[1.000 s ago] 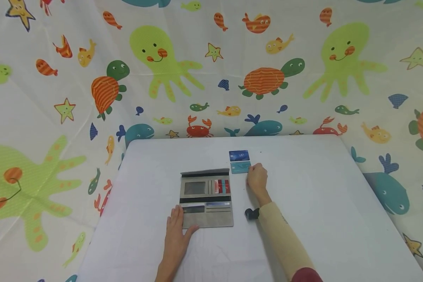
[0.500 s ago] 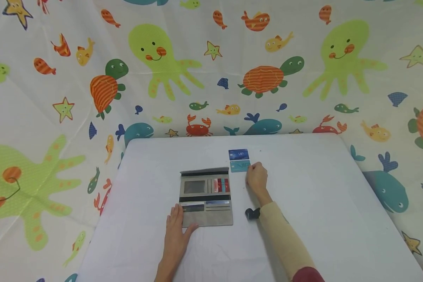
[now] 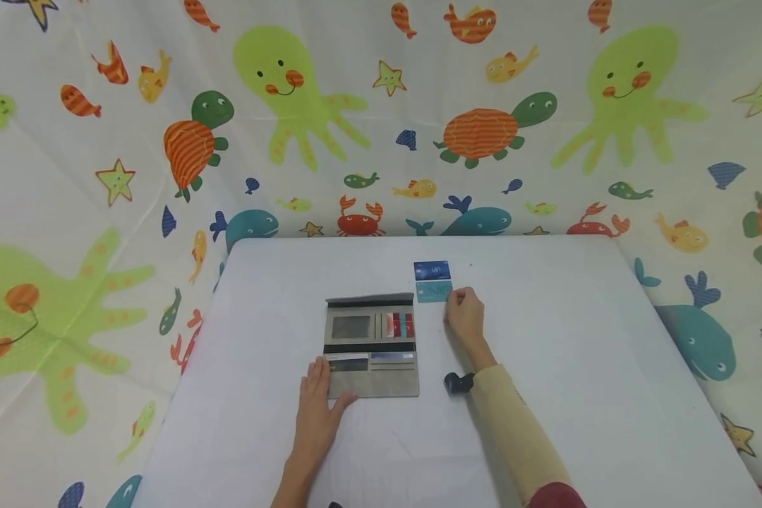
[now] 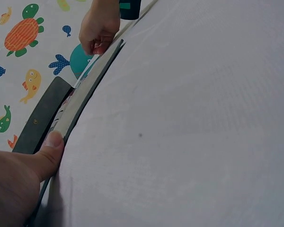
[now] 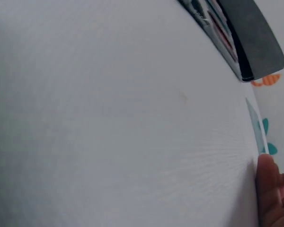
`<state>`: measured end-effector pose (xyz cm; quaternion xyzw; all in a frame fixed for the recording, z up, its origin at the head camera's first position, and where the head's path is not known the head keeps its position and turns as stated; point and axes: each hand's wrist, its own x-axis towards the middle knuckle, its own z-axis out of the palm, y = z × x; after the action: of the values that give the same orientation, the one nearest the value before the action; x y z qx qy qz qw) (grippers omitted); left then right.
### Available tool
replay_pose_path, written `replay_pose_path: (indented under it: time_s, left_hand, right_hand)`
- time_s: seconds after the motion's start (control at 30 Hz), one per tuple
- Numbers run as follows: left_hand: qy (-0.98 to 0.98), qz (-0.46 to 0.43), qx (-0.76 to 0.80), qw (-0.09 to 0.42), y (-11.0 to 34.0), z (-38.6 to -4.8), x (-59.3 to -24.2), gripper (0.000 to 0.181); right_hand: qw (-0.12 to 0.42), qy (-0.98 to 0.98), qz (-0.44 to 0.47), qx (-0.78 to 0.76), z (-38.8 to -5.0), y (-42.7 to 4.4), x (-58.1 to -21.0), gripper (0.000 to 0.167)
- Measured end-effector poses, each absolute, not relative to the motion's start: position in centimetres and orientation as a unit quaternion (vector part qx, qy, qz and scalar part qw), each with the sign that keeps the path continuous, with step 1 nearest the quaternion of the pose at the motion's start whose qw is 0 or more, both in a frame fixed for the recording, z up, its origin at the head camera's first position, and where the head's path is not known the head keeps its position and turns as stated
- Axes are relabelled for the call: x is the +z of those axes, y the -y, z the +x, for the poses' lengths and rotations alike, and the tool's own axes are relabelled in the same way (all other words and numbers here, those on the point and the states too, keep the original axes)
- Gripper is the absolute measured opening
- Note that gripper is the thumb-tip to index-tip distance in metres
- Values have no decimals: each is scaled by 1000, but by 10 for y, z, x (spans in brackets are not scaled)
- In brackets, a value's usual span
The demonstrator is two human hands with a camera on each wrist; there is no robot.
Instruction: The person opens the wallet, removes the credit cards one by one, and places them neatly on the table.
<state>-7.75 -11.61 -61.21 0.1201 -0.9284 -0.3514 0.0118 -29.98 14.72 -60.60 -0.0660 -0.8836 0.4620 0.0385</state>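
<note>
Tabletop (image 3: 597, 381): extended left hand (image 3: 317, 408) touches wallet (image 3: 381, 384), right hand (image 3: 466, 314) pinches teal card (image 3: 431, 292).

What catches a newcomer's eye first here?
The white cloth backdrop of bright sea animals, behind the white table. Next, the open grey rectangular wallet on the table, left hand at its left edge. Past its far right corner lie a blue rectangular card and a teal rectangular card, right hand touching the latter.
</note>
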Motion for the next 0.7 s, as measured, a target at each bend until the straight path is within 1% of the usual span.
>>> replay_pose_path:
  time_s: [0.33,0.7]
  left_hand:
    - [927,115,-355,20,117,-80,-612,91]
    - [928,119,-352,16,116,-77,-612,91]
  right_hand:
    - [18,877,-39,478,-293,-148,-592,30]
    - [-40,879,-17,476,-272,-144,-583,25]
